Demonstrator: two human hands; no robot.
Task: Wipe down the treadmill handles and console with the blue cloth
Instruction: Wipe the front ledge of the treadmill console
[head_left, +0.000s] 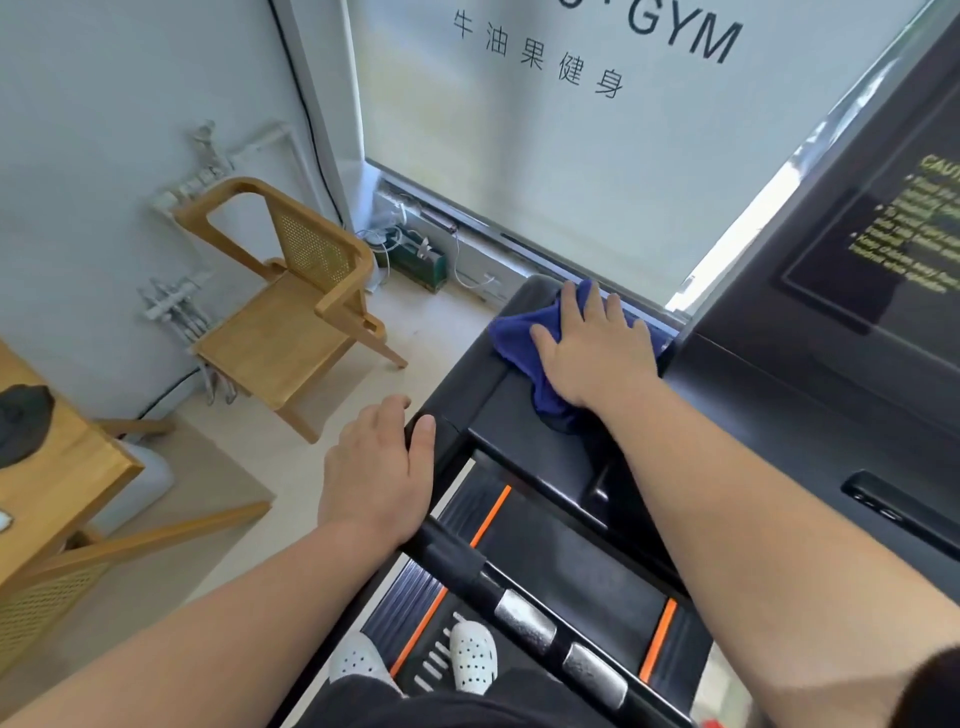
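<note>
Standing on the treadmill deck (571, 561) in white perforated shoes (472, 656), the person is leaning forward over the machine, and that is where trouble is most likely lying: weight is going through 2 outstretched arms, so a slip on the smooth black plastic could be tipping the body toward the console (779, 415). Nearest the body, the handlebar (457, 564) with its 2 silver plates is running up to the left hand (376, 467). That hand is gripping the bar's upper end, fingers (387, 408) curling over the outer side and thumb lying along the top.

Beyond it, the right hand (597, 353) is lying flat on the blue cloth (511, 338), its fingers (576, 301) straight and slightly spread, pressing rather than pinching. The cloth is sitting bunched on the console's top left corner, just below the window sill, with part of it trailing down under the wrist. Because nothing is pinching it, a fast stroke could be leaving the cloth behind or dragging it off the edge to the floor. A wide sweep to the right could also be brushing the console's controls; whether the machine is powered cannot be told.

Farther off, a wooden chair (291, 312) is standing by the wall and a blind (571, 182) is covering the window.
</note>
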